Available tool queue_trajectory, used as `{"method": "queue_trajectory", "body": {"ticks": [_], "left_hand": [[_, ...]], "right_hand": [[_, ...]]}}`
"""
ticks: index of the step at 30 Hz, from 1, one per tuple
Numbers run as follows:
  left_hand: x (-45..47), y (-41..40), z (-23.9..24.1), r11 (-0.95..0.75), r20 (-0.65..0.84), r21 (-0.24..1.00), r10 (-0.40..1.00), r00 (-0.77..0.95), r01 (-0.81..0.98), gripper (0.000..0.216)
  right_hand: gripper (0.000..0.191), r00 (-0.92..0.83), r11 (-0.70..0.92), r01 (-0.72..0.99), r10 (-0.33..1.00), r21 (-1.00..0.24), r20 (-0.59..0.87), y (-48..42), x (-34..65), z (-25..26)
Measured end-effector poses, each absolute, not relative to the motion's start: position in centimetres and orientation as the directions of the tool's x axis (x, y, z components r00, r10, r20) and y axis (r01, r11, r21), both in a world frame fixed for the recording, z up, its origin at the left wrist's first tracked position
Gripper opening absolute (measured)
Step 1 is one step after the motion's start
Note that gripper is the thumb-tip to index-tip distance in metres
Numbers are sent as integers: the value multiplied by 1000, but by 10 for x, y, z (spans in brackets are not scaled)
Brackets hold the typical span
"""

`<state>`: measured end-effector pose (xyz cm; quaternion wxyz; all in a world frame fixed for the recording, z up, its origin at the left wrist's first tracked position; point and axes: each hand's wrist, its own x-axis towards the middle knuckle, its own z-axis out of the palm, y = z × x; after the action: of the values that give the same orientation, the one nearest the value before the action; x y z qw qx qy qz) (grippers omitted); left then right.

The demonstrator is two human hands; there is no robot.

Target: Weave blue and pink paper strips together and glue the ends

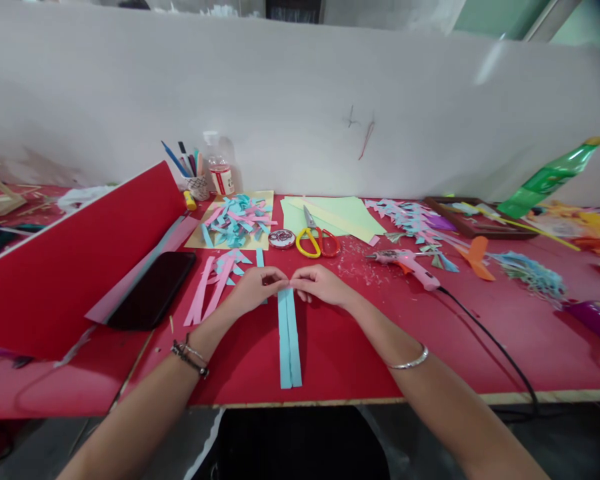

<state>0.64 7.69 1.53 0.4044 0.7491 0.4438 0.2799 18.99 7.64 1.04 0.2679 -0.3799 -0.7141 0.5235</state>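
Two long light-blue paper strips [289, 337] lie side by side on the red table [360, 360], running from my hands toward the near edge. My left hand [254, 287] and my right hand [319, 283] meet at the strips' far end, fingers pinched together on the paper. Pink and blue strips [215, 280] lie just left of my left hand. Scissors with yellow and red handles [314, 239] rest beyond my hands.
A heap of cut pink and blue pieces [237, 223] sits on yellow paper. Green sheets [340, 217], a pink glue gun [410, 263] with its black cord, a black phone [153, 290], a red board [70, 260], a pen cup [196, 183], a green bottle [550, 177].
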Motion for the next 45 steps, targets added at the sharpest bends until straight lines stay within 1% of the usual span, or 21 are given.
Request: {"method": "queue_trajectory", "body": {"ticks": [4, 7, 10, 13, 16, 18, 19, 20, 22, 23, 26, 29, 33, 37, 41, 45], "left_hand": [[7, 78, 14, -244, 28, 873, 890, 456, 422, 20], [8, 78, 12, -187, -7, 908, 887, 462, 374, 20], [9, 77, 12, -167, -20, 925, 876, 482, 342, 19], [9, 75, 12, -168, -26, 931, 855, 518, 324, 19], [8, 76, 10, -172, -27, 932, 845, 534, 320, 19], [7, 77, 9, -173, -32, 931, 838, 544, 320, 19], [6, 78, 8, -173, -38, 931, 831, 555, 323, 19], [5, 78, 7, -172, -47, 930, 822, 568, 326, 20], [4, 79, 7, -168, -70, 927, 801, 595, 336, 20], [3, 78, 7, -165, -83, 926, 790, 608, 340, 20], [1, 77, 10, -155, -110, 929, 753, 649, 337, 16], [2, 74, 12, -155, -104, 938, 730, 675, 311, 16], [3, 74, 14, -153, -67, 953, 734, 676, 260, 21], [3, 72, 16, -145, -42, 966, 732, 680, 215, 24], [3, 72, 16, -156, -16, 968, 739, 674, 194, 24], [2, 75, 13, -167, 7, 967, 771, 637, 192, 24]], "right_hand": [[26, -576, 180, 292, 817, -939, -23, 77, 190, 9], [29, -562, 252, 377, 827, -891, -3, 77, 189, 9], [29, -517, 340, 458, 853, -822, 65, 82, 190, 11], [25, -458, 391, 522, 878, -758, 137, 89, 188, 17], [27, -452, 450, 580, 871, -679, 191, 96, 179, 24], [32, -538, 542, 608, 819, -580, 201, 100, 168, 27], [34, -602, 602, 615, 775, -509, 190, 103, 162, 27], [35, -674, 671, 615, 720, -414, 167, 105, 156, 27], [34, -754, 752, 599, 646, -276, 123, 110, 145, 25], [32, -767, 767, 597, 632, -233, 114, 112, 141, 24], [25, -762, 769, 618, 637, -163, 119, 117, 135, 21], [20, -755, 764, 638, 645, -95, 120, 119, 137, 20], [19, -725, 735, 676, 677, -53, 126, 117, 147, 27], [26, -632, 650, 759, 752, -48, 190, 116, 161, 46], [31, -539, 581, 808, 796, -99, 276, 116, 180, 64], [31, -471, 565, 805, 794, -180, 383, 115, 203, 78]]}}
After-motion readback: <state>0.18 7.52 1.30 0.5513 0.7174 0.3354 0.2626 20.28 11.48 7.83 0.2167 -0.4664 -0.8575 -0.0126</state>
